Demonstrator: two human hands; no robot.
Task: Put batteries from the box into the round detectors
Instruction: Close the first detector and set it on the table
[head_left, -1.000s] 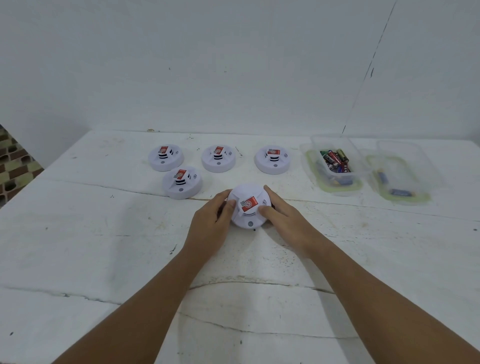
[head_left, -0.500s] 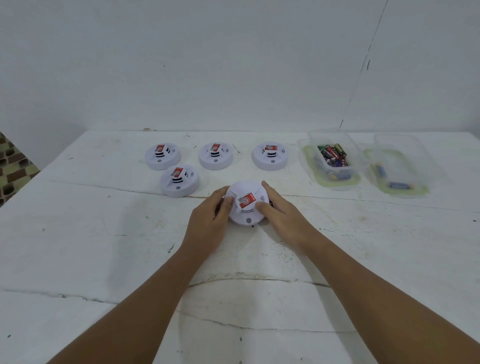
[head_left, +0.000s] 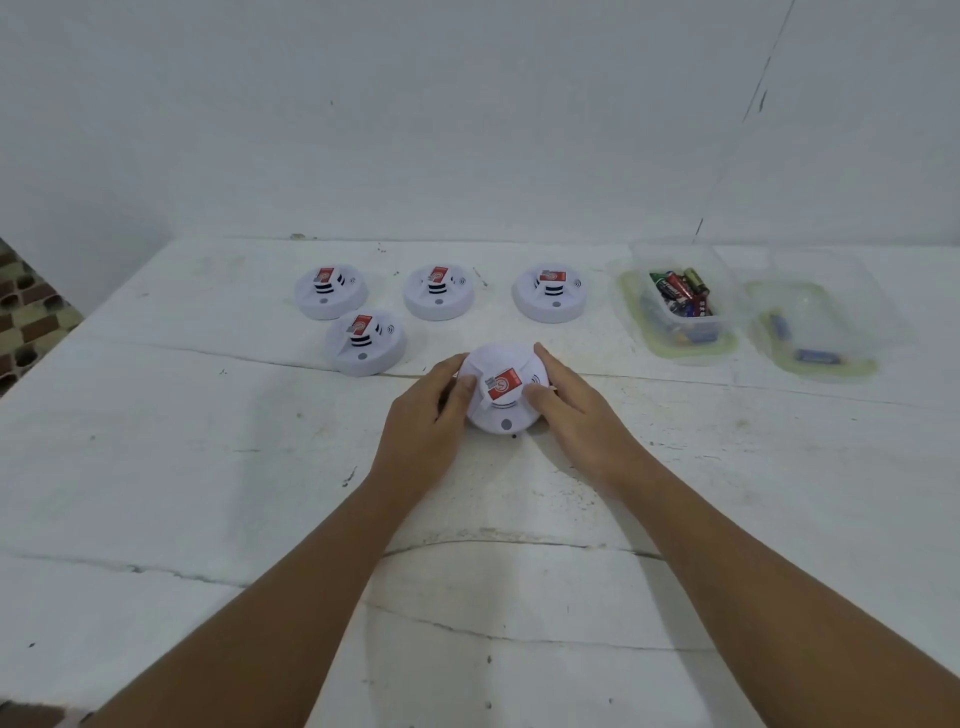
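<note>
Little has shifted since the earlier frames: both hands stay cupped on the nearest round detector (head_left: 503, 387), whose red label has turned slightly so that it now sits more tilted, and the left thumb has crept a little further onto the dome. That left hand (head_left: 423, 423) holds the detector's left flank, fingers curved round the rim and thumb pressed on the top near the label. On the other flank the right hand (head_left: 574, 410) does the same, its index finger lying along the far edge and its thumb bent onto the dome just right of the label; both grips are closed on the white shell, with the detector resting on the white table (head_left: 156, 467) between them. Four more detectors stand beyond it, apart from the hands: a far row of three (head_left: 331, 292), (head_left: 439, 292), (head_left: 550, 292) and one nearer on the left (head_left: 364, 343), each upright with a red label on top. To the right of that row sits the clear plastic box (head_left: 675, 306) with a heap of batteries (head_left: 680, 293) in it, well apart from the held detector. Just beside it lies a second clear tray (head_left: 815, 327) holding two loose blue batteries (head_left: 815, 356).
</note>
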